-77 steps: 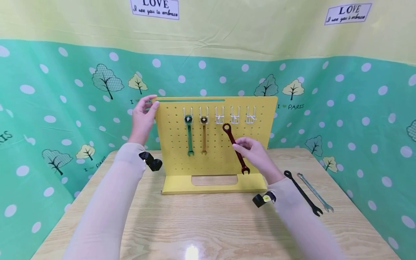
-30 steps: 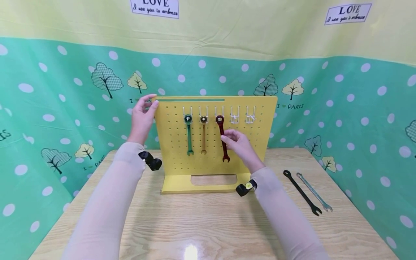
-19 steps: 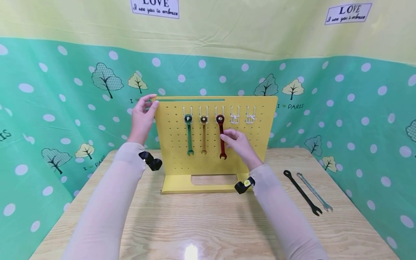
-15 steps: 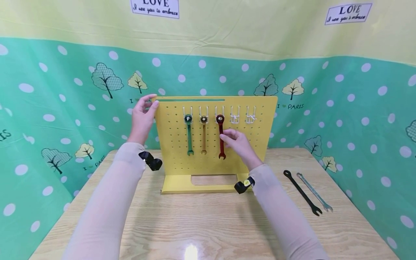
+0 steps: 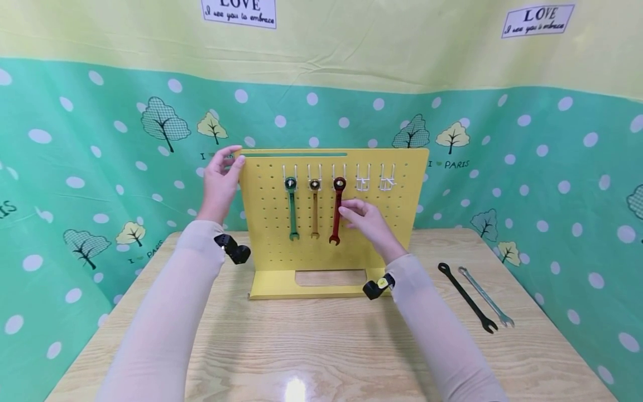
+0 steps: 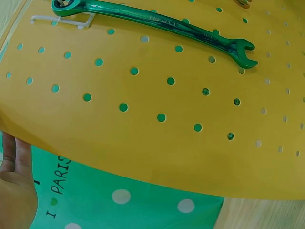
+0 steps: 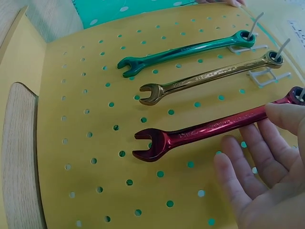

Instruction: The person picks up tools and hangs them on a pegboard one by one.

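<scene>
Red wrench [image 5: 337, 218]: at third hook [image 5: 344, 171] of yellow pegboard [image 5: 301, 257], ring end cropped in right-wrist view. Right hand [image 5: 369, 221]: thumb touches shank; fingertips partly hidden, pinch cannot be determined. Left hand [image 5: 219, 183]: pinches pegboard edge.

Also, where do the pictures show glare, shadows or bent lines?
Head view: bright glare on the table, soft shadows there too; left wrist view: the pegboard shows a bowed lower edge; right wrist view: glossy highlights along the red wrench.

Bright, even light, white glare on the wooden table [image 5: 301, 340], soft shadows, dimmer wrist views
</scene>
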A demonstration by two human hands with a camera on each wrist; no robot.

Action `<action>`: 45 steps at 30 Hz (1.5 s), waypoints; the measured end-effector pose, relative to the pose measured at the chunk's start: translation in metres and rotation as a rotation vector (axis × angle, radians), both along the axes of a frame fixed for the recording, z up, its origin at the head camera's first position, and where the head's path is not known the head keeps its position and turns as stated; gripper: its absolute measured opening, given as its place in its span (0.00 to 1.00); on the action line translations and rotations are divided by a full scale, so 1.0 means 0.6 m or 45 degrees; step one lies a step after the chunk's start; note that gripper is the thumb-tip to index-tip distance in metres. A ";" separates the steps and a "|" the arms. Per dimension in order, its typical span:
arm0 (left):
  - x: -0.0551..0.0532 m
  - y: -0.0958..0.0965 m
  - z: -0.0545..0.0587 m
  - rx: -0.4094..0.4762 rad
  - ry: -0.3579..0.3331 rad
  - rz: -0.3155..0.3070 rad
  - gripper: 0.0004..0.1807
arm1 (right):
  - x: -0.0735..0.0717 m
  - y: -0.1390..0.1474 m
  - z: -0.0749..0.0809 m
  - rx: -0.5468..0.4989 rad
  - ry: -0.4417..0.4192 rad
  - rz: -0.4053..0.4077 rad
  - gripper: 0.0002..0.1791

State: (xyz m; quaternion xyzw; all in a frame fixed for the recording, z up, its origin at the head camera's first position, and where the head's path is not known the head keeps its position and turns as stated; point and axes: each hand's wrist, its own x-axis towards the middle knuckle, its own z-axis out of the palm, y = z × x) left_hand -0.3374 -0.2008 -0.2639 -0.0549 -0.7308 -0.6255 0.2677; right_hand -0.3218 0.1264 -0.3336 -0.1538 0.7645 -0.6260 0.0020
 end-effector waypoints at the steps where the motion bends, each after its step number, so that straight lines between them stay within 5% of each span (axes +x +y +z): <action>1: 0.000 0.000 0.000 0.000 -0.001 0.000 0.22 | 0.001 0.000 0.000 0.001 0.001 0.004 0.24; 17: 0.001 -0.001 0.001 0.020 -0.017 -0.004 0.22 | 0.016 0.012 0.010 -0.058 0.026 -0.003 0.21; 28: 0.006 0.003 0.002 0.007 -0.003 0.005 0.21 | 0.017 0.029 -0.007 0.022 0.013 0.016 0.22; 38: 0.049 0.020 0.030 0.015 -0.018 -0.025 0.18 | 0.024 0.073 -0.025 0.092 0.008 -0.020 0.23; 45: 0.021 0.010 0.014 0.023 -0.017 -0.014 0.21 | 0.031 0.116 -0.043 0.148 -0.013 -0.072 0.24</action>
